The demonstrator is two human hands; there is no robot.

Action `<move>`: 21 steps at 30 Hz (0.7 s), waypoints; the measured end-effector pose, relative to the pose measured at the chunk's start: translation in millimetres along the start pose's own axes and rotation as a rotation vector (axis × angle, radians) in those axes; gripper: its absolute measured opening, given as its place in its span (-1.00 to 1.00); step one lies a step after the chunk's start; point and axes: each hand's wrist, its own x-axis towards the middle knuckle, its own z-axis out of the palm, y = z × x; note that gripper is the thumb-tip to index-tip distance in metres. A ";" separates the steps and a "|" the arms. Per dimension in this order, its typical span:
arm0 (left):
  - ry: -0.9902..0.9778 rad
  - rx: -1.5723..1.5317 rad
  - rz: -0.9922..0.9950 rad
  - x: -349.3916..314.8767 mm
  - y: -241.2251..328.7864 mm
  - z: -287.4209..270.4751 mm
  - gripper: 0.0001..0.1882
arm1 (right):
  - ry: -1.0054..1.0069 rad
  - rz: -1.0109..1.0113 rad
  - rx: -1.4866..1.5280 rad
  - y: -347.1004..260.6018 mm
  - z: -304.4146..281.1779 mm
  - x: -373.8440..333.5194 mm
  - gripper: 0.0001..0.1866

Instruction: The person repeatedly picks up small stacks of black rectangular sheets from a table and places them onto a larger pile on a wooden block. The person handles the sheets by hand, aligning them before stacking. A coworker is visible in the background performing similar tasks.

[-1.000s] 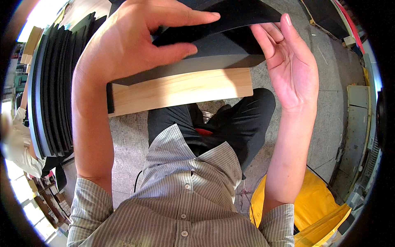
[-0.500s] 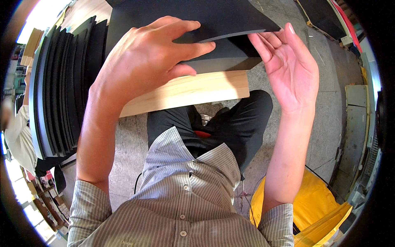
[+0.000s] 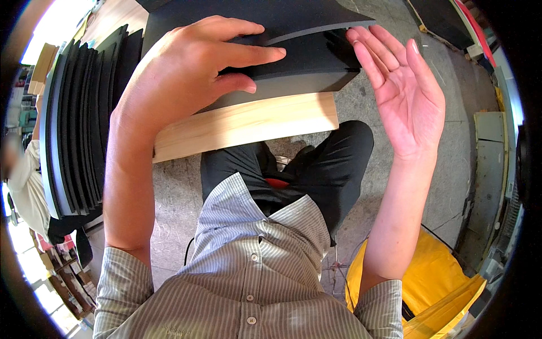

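Observation:
A thin black sheet (image 3: pixel 293 17), perhaps foam, lies uppermost in front of me, its near right edge raised off the black stack (image 3: pixel 305 59) below. My left hand (image 3: pixel 186 73) reaches over the near left of the sheets, palm down with fingers spread. Its fingertips are at the top sheet's near edge; whether they press on it I cannot tell. Palm up, my right hand (image 3: pixel 402 99) is at the right corner, fingers stretched out. Its fingertips are by the raised corner, and nothing shows in the palm. Under the stack, a pale wooden board (image 3: pixel 248 127) juts toward me.
On the left, several black sheets (image 3: pixel 79 124) stand in a row. A yellow bag (image 3: pixel 435 282) is at the lower right, and a grey metal cabinet (image 3: pixel 488 147) stands farther right. Another person (image 3: pixel 28 186) is at the far left. Grey floor (image 3: pixel 446 124) shows around my knees.
The top sheet has moved a little away from me, and the gap under it looks wider. My left hand has shifted slightly left and away; my right hand has moved right, its fingers straighter.

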 end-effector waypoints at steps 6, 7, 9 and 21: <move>-0.015 -0.024 -0.016 0.3 0.3 -1.1 -0.41 | 0.007 -0.003 0.003 0.3 -3.0 -1.6 -0.40; -0.016 -0.009 -0.010 0.2 1.1 -1.2 -0.42 | 0.008 -0.002 0.003 0.3 -2.8 -1.8 -0.40; -0.013 0.009 -0.002 0.3 1.9 -0.2 -0.42 | 0.010 -0.004 -0.002 0.4 -3.7 -1.9 -0.40; -0.002 -0.011 -0.002 1.8 0.7 -2.7 -0.46 | 0.006 0.005 0.081 1.6 -12.9 -0.9 -0.49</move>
